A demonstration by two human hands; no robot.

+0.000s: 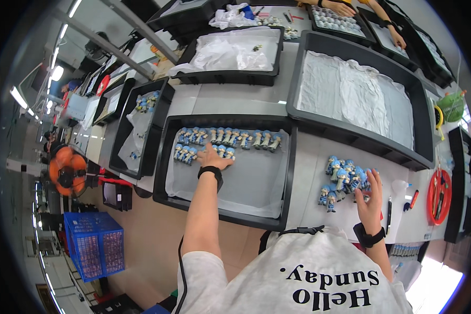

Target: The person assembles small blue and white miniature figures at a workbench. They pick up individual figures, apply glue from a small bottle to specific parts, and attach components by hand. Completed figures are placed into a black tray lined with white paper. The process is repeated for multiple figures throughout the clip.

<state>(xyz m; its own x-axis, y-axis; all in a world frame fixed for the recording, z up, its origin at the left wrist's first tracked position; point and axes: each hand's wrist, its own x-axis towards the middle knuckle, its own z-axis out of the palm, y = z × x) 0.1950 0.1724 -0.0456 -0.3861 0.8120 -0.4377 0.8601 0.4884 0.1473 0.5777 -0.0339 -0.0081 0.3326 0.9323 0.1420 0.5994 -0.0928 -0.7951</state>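
Note:
In front of me is a black tray (159,175) with a pale liner, where small blue-haired figurines (227,137) lie in rows along the far side. Over the second row, my left hand (213,158) reaches in with fingers stretched and thumb apart, close to or touching the figurines there. Its palm side is hidden. To the right of the tray, a loose heap of similar figurines (341,178) rests on the pale table. My right hand (370,201) is raised at the heap's right edge, thumb and fingers apart, with figurines just behind it.
A larger black tray (358,138) lined with white sheeting stands beyond the heap. Another lined tray (222,77) is farther back. To the left is a narrow tray (159,112) with figurines. Right of me lie a red ring-shaped dish (438,196) and a pen (389,214). A co-worker's hands (397,39) work at the far right.

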